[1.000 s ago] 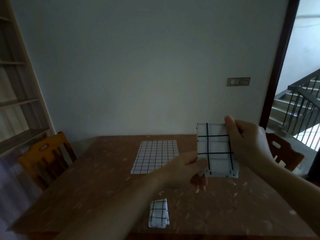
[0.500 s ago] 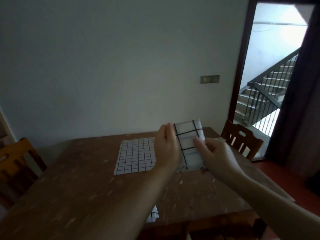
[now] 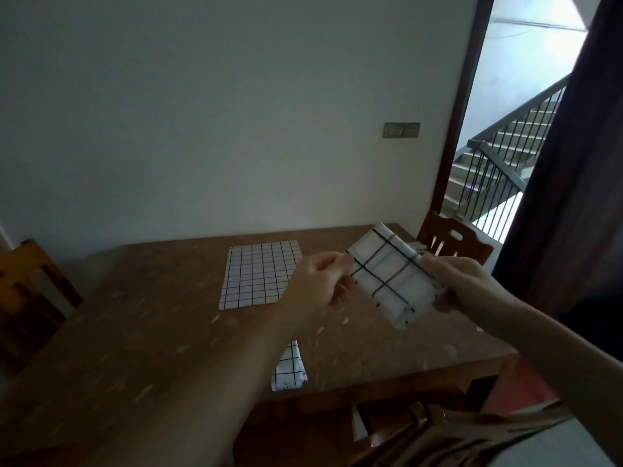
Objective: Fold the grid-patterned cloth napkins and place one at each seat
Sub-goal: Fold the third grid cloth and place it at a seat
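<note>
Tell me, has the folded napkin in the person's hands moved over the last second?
Yes. The held napkin was upright a little right of the flat napkin on the table; now it is tilted and further right, near the table's right edge.

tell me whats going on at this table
A person is folding white cloth napkins with black grid lines. Both hands, left hand and right hand, hold one folded napkin above the brown wooden table. A second folded napkin lies near the table's front edge, and an unfolded napkin lies flat farther back.
</note>
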`<move>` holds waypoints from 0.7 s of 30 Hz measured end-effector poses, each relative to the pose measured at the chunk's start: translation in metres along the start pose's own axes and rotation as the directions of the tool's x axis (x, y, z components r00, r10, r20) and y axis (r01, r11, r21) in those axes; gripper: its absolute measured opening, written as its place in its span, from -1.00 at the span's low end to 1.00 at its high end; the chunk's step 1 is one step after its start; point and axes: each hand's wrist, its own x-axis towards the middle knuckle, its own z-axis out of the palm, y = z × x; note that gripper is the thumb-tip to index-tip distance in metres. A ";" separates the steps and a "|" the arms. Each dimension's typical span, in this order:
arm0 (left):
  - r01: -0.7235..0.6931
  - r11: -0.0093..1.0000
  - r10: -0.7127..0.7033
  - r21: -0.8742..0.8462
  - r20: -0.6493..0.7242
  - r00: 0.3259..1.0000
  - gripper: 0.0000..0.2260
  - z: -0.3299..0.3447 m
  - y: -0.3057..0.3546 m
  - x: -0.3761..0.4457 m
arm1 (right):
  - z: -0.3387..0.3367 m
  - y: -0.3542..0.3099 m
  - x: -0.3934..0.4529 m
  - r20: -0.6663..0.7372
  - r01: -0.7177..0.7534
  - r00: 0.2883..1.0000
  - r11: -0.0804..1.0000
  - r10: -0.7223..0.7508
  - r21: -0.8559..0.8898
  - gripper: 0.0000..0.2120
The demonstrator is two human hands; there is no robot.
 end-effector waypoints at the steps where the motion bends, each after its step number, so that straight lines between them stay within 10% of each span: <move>1: 0.019 0.995 -0.024 -0.093 -0.055 0.998 -0.77 0.008 0.000 0.001 | -0.006 0.006 -0.001 0.039 -0.055 0.998 0.990 0.050 0.126 -0.39; 5: 0.050 0.971 -0.089 -0.235 -0.159 0.983 -0.76 0.051 -0.007 0.005 | -0.025 0.036 -0.007 0.179 -0.140 0.978 0.974 0.108 0.176 -0.53; 12: 0.204 0.978 -0.207 0.039 0.106 0.973 -0.87 0.159 -0.043 0.008 | -0.133 0.079 -0.022 -0.085 -0.176 0.973 0.931 0.213 0.319 -0.86; 17: 0.282 0.955 -0.279 -0.096 0.046 0.959 -0.80 0.251 -0.060 0.016 | -0.179 0.115 -0.034 0.028 -0.226 0.970 0.860 0.240 0.457 -0.60; 21: 0.315 0.949 -0.309 -0.020 0.136 0.941 -0.81 0.285 -0.081 0.032 | -0.184 0.145 -0.018 -0.155 -0.203 0.935 0.838 0.320 0.506 -0.73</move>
